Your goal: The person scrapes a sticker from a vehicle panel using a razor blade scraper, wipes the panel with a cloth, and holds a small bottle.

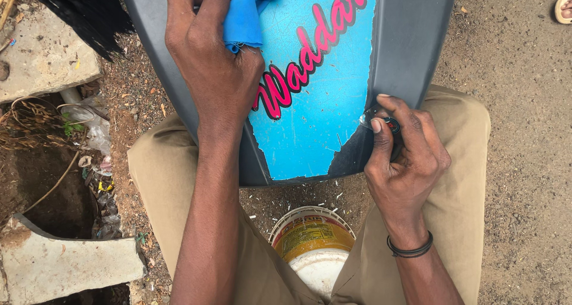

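A dark grey plastic panel (pixel 411 36) rests across my knees, its middle covered by a worn light-blue sticker (pixel 325 102) with pink lettering. My left hand (pixel 211 60) presses a blue cloth (pixel 244 13) against the upper left of the sticker. My right hand (pixel 402 150) grips a small dark tool with a red spot (pixel 390 125) at the sticker's torn lower right edge, where bare black panel shows. A black band circles my right wrist.
A round bucket with a yellow label (pixel 311 245) stands on the dirt between my legs. Concrete slabs (pixel 42 54), litter and a dark hollow lie to the left. Another person's sandalled foot (pixel 563 8) shows at the top right. Gravelly ground (pixel 518 72) spreads to the right.
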